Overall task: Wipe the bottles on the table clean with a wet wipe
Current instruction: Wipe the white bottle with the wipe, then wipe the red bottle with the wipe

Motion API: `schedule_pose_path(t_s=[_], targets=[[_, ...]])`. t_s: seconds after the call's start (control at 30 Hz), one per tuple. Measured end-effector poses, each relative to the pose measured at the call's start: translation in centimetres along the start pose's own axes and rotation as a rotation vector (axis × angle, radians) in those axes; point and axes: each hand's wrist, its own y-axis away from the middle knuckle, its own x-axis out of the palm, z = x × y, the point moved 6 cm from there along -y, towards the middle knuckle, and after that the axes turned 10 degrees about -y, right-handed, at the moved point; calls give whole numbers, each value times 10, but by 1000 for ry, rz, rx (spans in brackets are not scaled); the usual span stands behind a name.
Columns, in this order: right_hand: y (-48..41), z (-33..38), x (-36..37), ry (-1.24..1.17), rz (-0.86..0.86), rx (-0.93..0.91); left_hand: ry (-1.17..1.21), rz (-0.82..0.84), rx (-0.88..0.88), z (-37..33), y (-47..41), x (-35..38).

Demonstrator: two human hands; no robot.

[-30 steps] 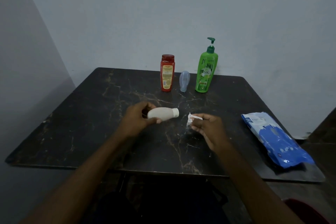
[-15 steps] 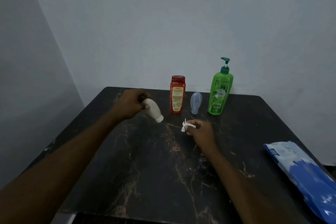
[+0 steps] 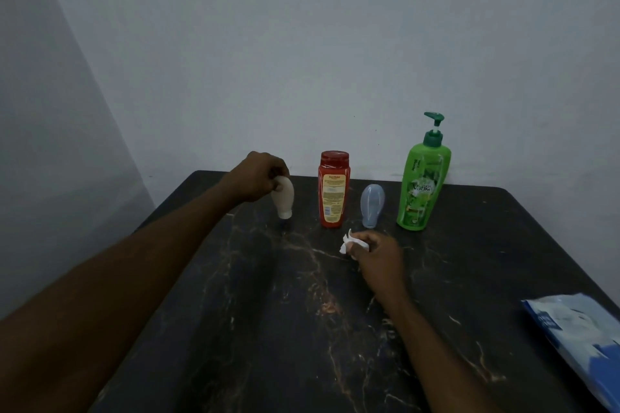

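Holding the white bottle (image 3: 283, 198) upside down in the left hand (image 3: 258, 178), fingers curled round its broad base, cap pointed down at the table (image 3: 268, 329) near the far edge, just left of the red bottle (image 3: 333, 189). Judged a placing grip: taken from above so as to stand the bottle on its cap at the left end of the row, in line with the red bottle, the small pale blue bottle (image 3: 371, 206) and the green pump bottle (image 3: 421, 188). Cannot tell in this dim view whether cap touching the surface or just clear of it. Pinching a crumpled wet wipe (image 3: 349, 241) between thumb and fingertips of the right hand (image 3: 379, 255), low over the table just in front of the blue bottle, probably held ready for the next bottle. White bottle plain, cream-coloured, unlabelled on the visible side, tapering to a narrow cap; no smears made out. Wipe packet (image 3: 577, 339) lying at the near right edge, well apart from both hands.
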Motion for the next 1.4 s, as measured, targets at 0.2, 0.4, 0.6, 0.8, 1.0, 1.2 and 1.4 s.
schedule_pose_path(t_s=[0.2, 0.4, 0.6, 0.8, 1.0, 1.2, 1.4], targets=[[-3, -3, 1, 13, 7, 9, 30, 32, 2, -2, -10, 15], [-5, -5, 1, -2, 8, 9, 62, 46, 13, -5, -15, 23], [-5, -6, 1, 4, 18, 26, 55, 83, 26, -9, -18, 25], [-4, -5, 1, 2, 17, 25, 40, 104, 30, -12, -19, 24], [-3, -3, 0, -3, 9, 24, 56, 108, 11, -12, -21, 20], [-4, -4, 1, -13, 9, 29, 109, -79, 96, -30, -29, -22], [-5, -7, 0, -40, 15, 26, 121, 25, 208, -83, -48, -38]])
